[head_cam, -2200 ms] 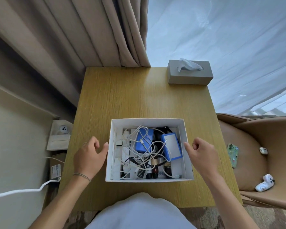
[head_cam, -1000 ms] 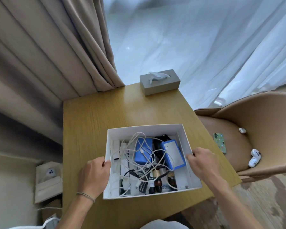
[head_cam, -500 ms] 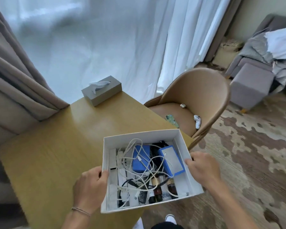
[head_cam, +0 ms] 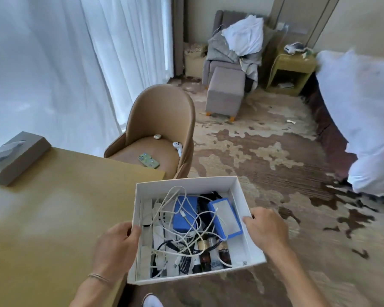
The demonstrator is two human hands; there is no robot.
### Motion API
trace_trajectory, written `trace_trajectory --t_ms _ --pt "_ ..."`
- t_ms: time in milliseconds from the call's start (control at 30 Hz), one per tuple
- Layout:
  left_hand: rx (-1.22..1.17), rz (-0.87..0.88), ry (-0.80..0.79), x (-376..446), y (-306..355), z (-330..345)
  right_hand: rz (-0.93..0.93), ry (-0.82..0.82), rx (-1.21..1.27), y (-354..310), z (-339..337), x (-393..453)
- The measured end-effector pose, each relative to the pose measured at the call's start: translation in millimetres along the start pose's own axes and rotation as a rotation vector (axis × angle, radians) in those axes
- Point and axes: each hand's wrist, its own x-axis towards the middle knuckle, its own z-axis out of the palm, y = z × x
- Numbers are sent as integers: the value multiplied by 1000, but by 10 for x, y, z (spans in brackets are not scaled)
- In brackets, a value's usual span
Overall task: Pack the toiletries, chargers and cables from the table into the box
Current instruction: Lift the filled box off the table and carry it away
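I hold the white box in the air, past the right edge of the wooden table, over the carpet. My left hand grips its left wall with the thumb hooked over the rim. My right hand grips the right wall. Inside lie tangled white cables, two blue chargers, small dark toiletry bottles and white adapters.
A grey tissue box stands at the table's far left. A tan chair beyond the table carries a phone and small white items. Further off are a grey ottoman, a cluttered armchair, a nightstand and a white bed on the right.
Both hands took hold of the box, lifted it off the table and carried it right. My view swung from the table toward the room.
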Motion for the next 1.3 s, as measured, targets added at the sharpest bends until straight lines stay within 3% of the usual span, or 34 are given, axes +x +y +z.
trace_trajectory --t_ms 400,600,1300 --pt "89 394 -131 -669 2078 1273 396 138 97 2598 -628 -696" --pt "104 574 -236 -1129 2955 1899 600 224 141 3589 -831 -1317" --pt "170 1263 -696 -3433 5192 3817 1402 449 283 5558 -870 -3917"
